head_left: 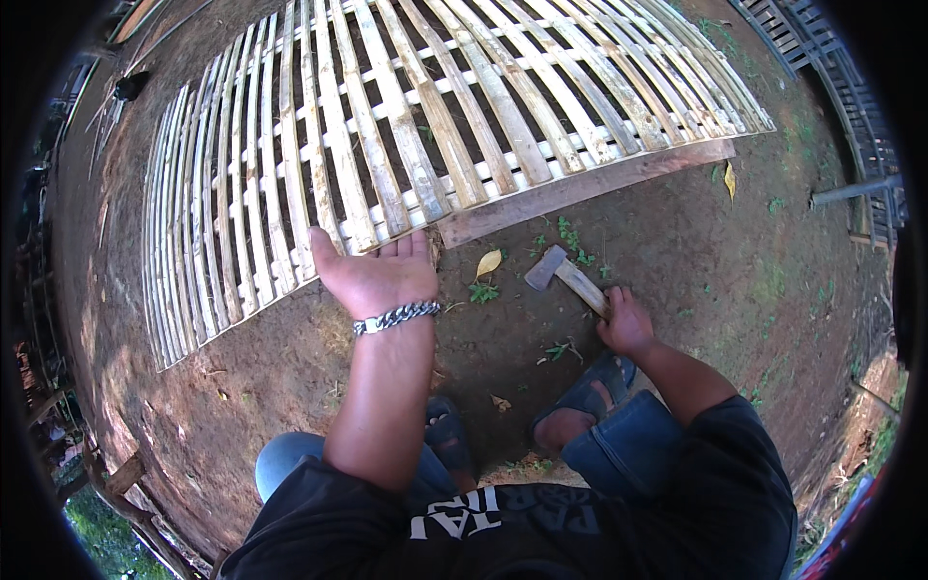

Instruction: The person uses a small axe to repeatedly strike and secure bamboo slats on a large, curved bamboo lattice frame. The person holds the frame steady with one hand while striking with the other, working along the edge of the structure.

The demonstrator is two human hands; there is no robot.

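A large panel of pale bamboo slats (425, 184) lies ahead of me, its slats fixed across crosspieces. My left hand (377, 280) is palm up at its near edge. Its fingers reach under the edge, their tips hidden, and the thumb rests up against a slat, so the hand grips the panel there. A chain bracelet (396, 317) circles that wrist. My right hand (628, 324) is closed round the lower end of the wooden handle of a small hatchet (578, 282). The hatchet's metal head points to the left, close to the ground.
A flat wooden board (580, 195) lies under the panel's near right edge. Bare soil (715, 290) with small weeds (572, 237) and yellow leaves (489, 262) surrounds my sandalled feet (585, 396). A slatted structure (855, 106) with a pole stands at the far right.
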